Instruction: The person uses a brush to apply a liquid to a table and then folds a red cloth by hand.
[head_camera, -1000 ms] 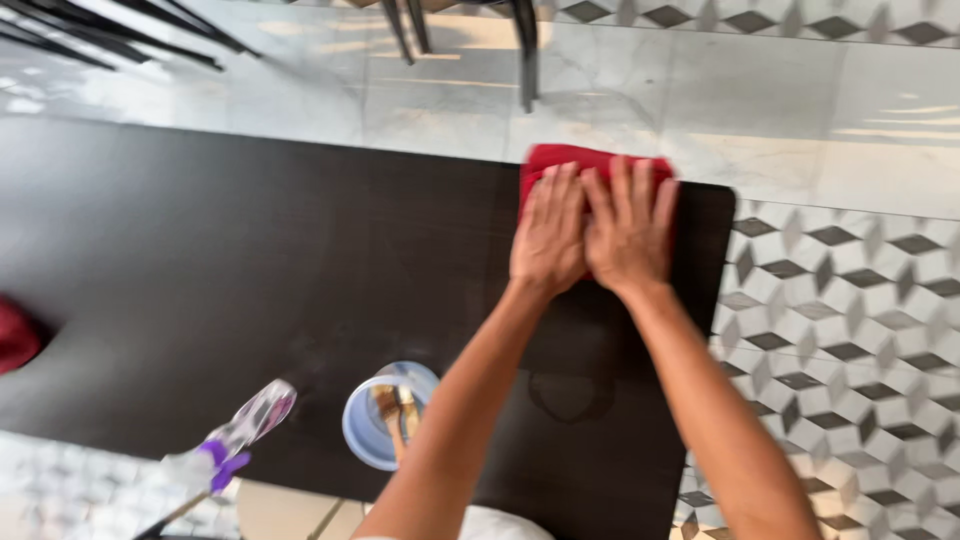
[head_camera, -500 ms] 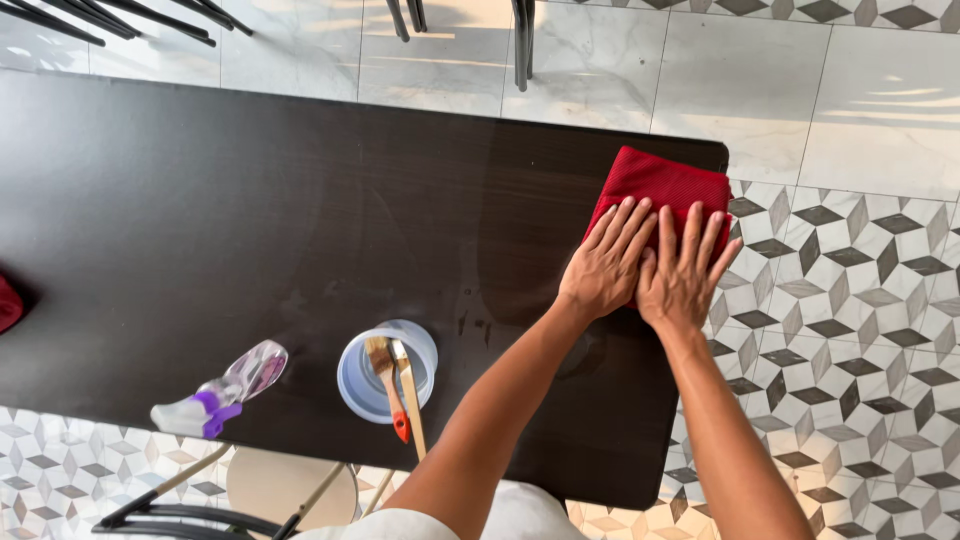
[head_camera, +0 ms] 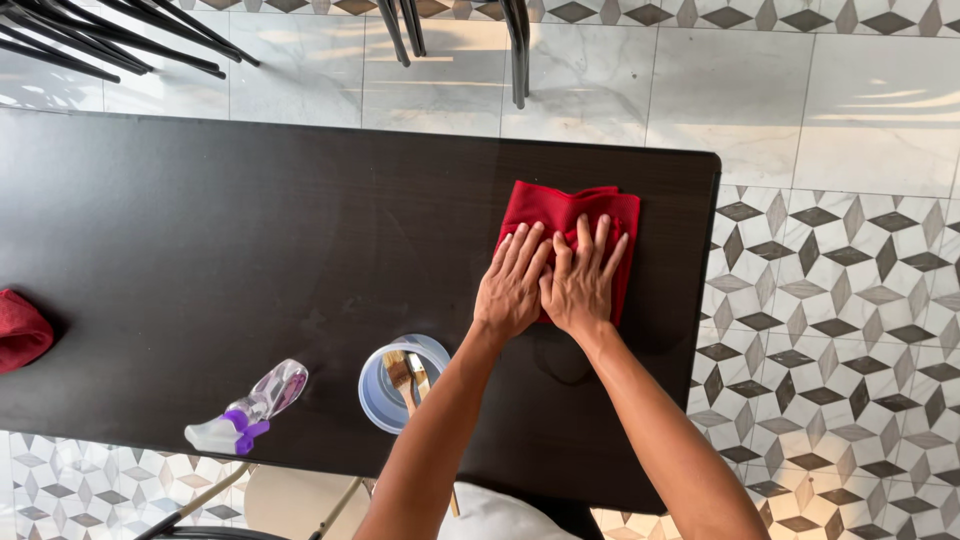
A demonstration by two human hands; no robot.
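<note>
A red cloth (head_camera: 566,213) lies on the dark wooden table (head_camera: 250,230) near its right end. My left hand (head_camera: 512,285) and my right hand (head_camera: 580,283) press flat on the cloth side by side, fingers spread and pointing away from me. The near half of the cloth is hidden under my palms.
A pale plastic cup (head_camera: 384,392) with two paintbrushes (head_camera: 405,378) stands near the front edge. A clear spray bottle with a purple trigger (head_camera: 250,410) lies on its side to its left. Another red cloth (head_camera: 20,330) sits at the left edge. Chair legs (head_camera: 515,45) stand beyond the table.
Both hands slid the red cloth from the table's right corner back to the left and a little nearer the middle. The cloth is more bunched now.
</note>
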